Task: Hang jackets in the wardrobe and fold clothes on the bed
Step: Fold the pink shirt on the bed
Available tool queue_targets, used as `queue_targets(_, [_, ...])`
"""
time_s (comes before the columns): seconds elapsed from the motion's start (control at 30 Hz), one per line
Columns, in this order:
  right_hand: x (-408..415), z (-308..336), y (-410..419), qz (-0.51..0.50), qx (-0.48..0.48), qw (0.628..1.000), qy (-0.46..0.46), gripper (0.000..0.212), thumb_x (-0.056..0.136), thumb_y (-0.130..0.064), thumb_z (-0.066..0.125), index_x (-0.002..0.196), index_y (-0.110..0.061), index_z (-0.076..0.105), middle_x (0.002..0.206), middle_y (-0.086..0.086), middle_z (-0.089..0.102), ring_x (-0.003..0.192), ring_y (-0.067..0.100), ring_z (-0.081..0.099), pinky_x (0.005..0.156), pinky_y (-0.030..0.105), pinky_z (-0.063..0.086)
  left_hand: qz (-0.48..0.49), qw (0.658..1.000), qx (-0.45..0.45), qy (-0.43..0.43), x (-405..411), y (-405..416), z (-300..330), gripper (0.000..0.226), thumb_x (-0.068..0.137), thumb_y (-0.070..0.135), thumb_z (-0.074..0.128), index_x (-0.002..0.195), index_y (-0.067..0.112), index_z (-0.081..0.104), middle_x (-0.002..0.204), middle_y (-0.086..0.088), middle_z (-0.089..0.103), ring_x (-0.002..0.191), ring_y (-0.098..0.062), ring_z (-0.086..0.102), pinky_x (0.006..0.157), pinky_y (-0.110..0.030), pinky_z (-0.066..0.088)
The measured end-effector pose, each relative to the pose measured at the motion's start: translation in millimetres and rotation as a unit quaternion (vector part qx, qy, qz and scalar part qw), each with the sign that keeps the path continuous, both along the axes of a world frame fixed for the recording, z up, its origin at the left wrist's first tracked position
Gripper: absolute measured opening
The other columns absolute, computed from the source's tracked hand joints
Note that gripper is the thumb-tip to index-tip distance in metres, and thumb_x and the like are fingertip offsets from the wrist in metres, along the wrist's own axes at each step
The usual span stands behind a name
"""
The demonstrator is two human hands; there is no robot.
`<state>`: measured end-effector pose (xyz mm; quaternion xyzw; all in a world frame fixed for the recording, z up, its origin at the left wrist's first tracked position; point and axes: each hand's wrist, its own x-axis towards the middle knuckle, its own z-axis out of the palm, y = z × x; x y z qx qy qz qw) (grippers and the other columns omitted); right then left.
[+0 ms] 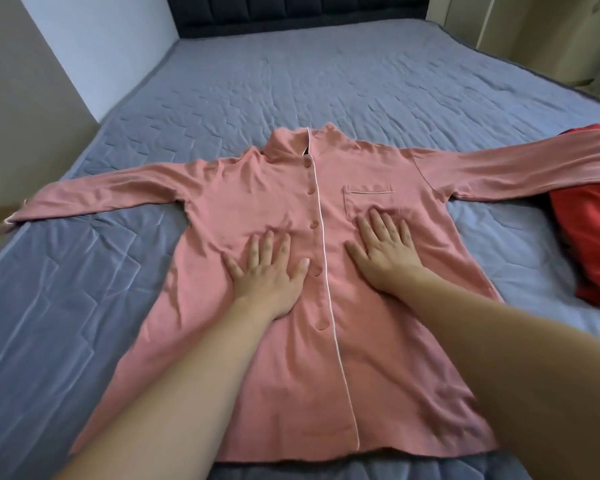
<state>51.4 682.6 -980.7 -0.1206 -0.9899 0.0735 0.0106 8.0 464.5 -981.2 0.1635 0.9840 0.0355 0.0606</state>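
Note:
A pink buttoned pyjama shirt (291, 358) with white piping and a chest pocket lies front up on the bed (326, 81), both sleeves spread wide. My left hand (269, 271) lies flat on the shirt left of the button line, fingers straight and spread. My right hand (383, 245) presses flat on the shirt right of the buttons, its fingertips reaching the lower part of the pocket. Neither hand holds anything.
A red garment (589, 237) lies bunched at the bed's right edge, under the end of the shirt's right-hand sleeve. A dark padded headboard (291, 12) stands at the far end. A wall runs along the left, and pale cabinet doors (541, 26) stand at the far right.

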Motion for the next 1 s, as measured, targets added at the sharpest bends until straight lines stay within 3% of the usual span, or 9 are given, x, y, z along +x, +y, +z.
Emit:
queue_targets(0.33, [-161, 0, 50, -0.025, 0.002, 0.999, 0.039, 0.082, 0.085, -0.068, -0.001, 0.155, -0.027, 0.004, 0.163, 0.005, -0.004, 0.149, 0.022, -0.01, 0.118, 0.044, -0.014, -0.015, 0.999, 0.026, 0.035, -167, 62, -7, 0.087, 0.078, 0.076, -0.007, 0.153, 0.033, -0.014, 0.161, -0.001, -0.023, 0.146, -0.02, -0.026, 0.113, -0.057, -0.02])
queue_targets(0.47, [-239, -9, 74, -0.045, -0.025, 0.998, 0.045, 0.088, 0.085, -0.072, 0.003, 0.156, -0.019, 0.001, 0.163, 0.008, -0.004, 0.15, 0.021, -0.008, 0.119, 0.043, -0.011, 0.006, 0.996, 0.055, 0.071, -247, 91, -8, 0.086, 0.085, 0.072, -0.002, 0.156, 0.024, -0.005, 0.164, -0.004, -0.011, 0.149, -0.02, -0.018, 0.116, -0.052, -0.017])
queue_targets(0.57, [-289, -14, 91, -0.06, -0.016, 0.992, 0.114, 0.083, 0.09, -0.068, 0.013, 0.152, -0.013, 0.023, 0.159, 0.006, 0.021, 0.148, 0.021, 0.012, 0.119, 0.044, 0.0, 0.004, 0.991, 0.06, 0.122, -300, 111, -10, 0.074, 0.096, 0.062, 0.011, 0.156, 0.019, 0.006, 0.162, -0.009, 0.01, 0.149, -0.026, 0.006, 0.119, -0.053, 0.0])
queue_targets(0.67, [-324, -11, 101, -0.064, -0.005, 0.976, 0.208, 0.053, 0.094, -0.055, 0.028, 0.115, -0.017, 0.058, 0.126, 0.007, 0.053, 0.125, 0.026, 0.042, 0.108, 0.043, 0.024, 0.025, 0.977, 0.09, 0.192, -341, 124, -7, 0.052, 0.101, 0.046, 0.021, 0.142, 0.019, 0.038, 0.143, -0.01, 0.043, 0.131, -0.032, 0.037, 0.111, -0.048, 0.025])
queue_targets(0.77, [-338, -12, 106, -0.038, -0.055, 0.956, 0.286, 0.031, 0.095, -0.044, 0.038, 0.082, -0.022, 0.056, 0.09, -0.004, 0.053, 0.099, 0.026, 0.051, 0.089, 0.039, 0.033, 0.079, 0.964, 0.176, 0.183, -366, 130, -5, 0.047, 0.098, 0.053, 0.027, 0.115, 0.02, 0.058, 0.13, -0.009, 0.056, 0.122, -0.033, 0.045, 0.105, -0.047, 0.028])
queue_targets(0.83, [-338, -12, 113, -0.024, -0.153, 0.929, 0.336, 0.022, 0.092, -0.037, 0.048, 0.079, -0.021, 0.055, 0.075, -0.009, 0.053, 0.085, 0.025, 0.055, 0.08, 0.038, 0.036, 0.081, 0.955, 0.242, 0.152, -375, 130, -3, 0.04, 0.091, 0.058, 0.036, 0.096, 0.025, 0.057, 0.119, -0.008, 0.063, 0.116, -0.032, 0.052, 0.102, -0.046, 0.033])
queue_targets(0.9, [-336, -7, 116, -0.025, -0.286, 0.895, 0.34, 0.012, 0.089, -0.027, 0.051, 0.081, -0.022, 0.057, 0.064, -0.009, 0.055, 0.071, 0.025, 0.058, 0.072, 0.04, 0.045, 0.091, 0.907, 0.402, 0.092, -376, 127, 4, 0.022, 0.076, 0.046, 0.052, 0.08, 0.024, 0.052, 0.098, -0.002, 0.067, 0.101, -0.028, 0.06, 0.094, -0.04, 0.043])
queue_targets(0.93, [-334, -3, 113, -0.022, -0.35, 0.872, 0.342, 0.013, 0.088, -0.02, 0.049, 0.08, -0.024, 0.059, 0.057, -0.009, 0.054, 0.059, 0.024, 0.056, 0.06, 0.037, 0.047, 0.091, 0.863, 0.493, 0.062, -375, 125, 9, 0.015, 0.066, 0.034, 0.055, 0.074, 0.023, 0.05, 0.086, 0.002, 0.063, 0.089, -0.024, 0.06, 0.085, -0.034, 0.047])
queue_targets(1.0, [-327, 6, 104, -0.011, -0.458, 0.812, 0.362, 0.031, 0.081, -0.005, 0.04, 0.076, -0.027, 0.062, 0.049, -0.01, 0.052, 0.041, 0.017, 0.048, 0.041, 0.026, 0.038, 0.077, 0.778, 0.623, 0.027, -369, 121, 21, 0.022, 0.055, 0.016, 0.053, 0.074, 0.024, 0.048, 0.074, 0.006, 0.054, 0.072, -0.017, 0.052, 0.064, -0.026, 0.043])
